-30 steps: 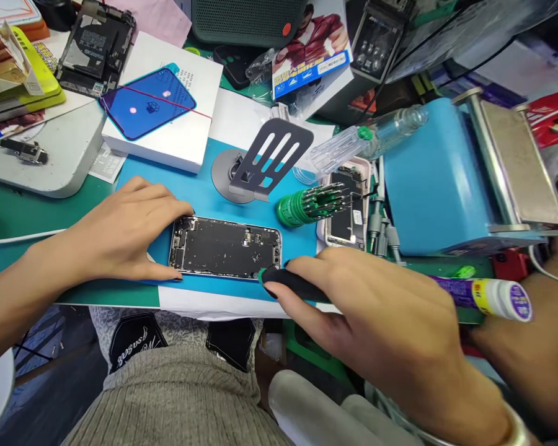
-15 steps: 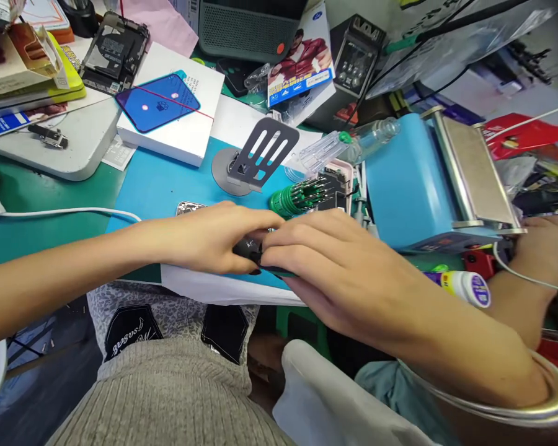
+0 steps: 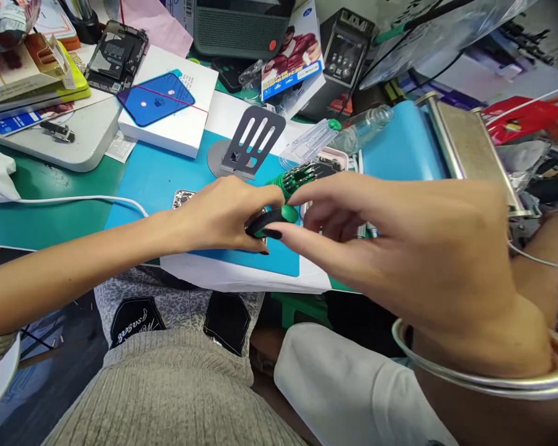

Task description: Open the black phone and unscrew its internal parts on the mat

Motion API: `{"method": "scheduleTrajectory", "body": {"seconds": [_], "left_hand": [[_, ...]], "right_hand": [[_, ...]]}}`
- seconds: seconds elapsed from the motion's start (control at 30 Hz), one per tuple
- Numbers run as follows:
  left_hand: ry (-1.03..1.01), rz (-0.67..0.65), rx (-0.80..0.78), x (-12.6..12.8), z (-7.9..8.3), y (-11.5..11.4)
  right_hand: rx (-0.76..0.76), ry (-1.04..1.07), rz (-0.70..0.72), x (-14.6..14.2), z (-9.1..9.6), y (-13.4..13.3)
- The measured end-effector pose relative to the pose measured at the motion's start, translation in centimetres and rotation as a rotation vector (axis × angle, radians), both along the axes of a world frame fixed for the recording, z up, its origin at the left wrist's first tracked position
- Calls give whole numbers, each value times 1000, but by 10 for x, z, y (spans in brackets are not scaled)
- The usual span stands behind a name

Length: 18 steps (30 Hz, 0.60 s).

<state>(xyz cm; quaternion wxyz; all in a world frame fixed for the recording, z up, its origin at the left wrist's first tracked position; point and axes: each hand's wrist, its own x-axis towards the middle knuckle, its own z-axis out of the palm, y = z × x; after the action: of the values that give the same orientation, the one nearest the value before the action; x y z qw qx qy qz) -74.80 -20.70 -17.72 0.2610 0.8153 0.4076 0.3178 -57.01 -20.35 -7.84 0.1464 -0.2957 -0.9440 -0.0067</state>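
My left hand (image 3: 223, 214) is closed around a black tool with a rounded green end (image 3: 289, 214), low over the blue mat (image 3: 153, 170). The thumb and forefinger of my right hand (image 3: 413, 248) pinch the same tool near its green end, the other fingers curled behind. My hands hide much of the tool, so its exact kind does not show. Part of a small opened device with silver circuitry (image 3: 182, 198) peeks out beside my left wrist. Just beyond my fingers is a green holder of screwdriver bits (image 3: 297, 179).
A grey slotted phone stand (image 3: 255, 139) rises behind my hands. Farther left are a white box with a blue phone picture (image 3: 167, 118) and an opened phone (image 3: 116, 56). On the right stands a blue machine with a roller (image 3: 400, 148), near another person's arm (image 3: 544, 254).
My right hand has lifted and turned, moving from covering my left fingers to a thumb-and-forefinger pinch. The tool's green end now shows. The head view has shifted slightly.
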Motion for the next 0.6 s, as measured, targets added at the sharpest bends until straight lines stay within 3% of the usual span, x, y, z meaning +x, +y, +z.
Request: {"method": "scheduleTrajectory", "body": {"seconds": [0.1, 0.23, 0.3, 0.5, 0.6], "left_hand": [[57, -6, -24, -2, 4, -1], [-243, -211, -272, -17, 12, -2], [-338, -254, -370, -22, 14, -3], [-225, -17, -160, -14, 12, -7], [-197, -86, -139, -13, 12, -10]], "right_hand": [[-21, 3, 45, 0, 3, 4], [-169, -24, 261, 6, 9, 11], [-216, -37, 339, 7, 12, 12], [-91, -143, 55, 2, 12, 6], [-190, -168, 199, 4, 14, 5]]}}
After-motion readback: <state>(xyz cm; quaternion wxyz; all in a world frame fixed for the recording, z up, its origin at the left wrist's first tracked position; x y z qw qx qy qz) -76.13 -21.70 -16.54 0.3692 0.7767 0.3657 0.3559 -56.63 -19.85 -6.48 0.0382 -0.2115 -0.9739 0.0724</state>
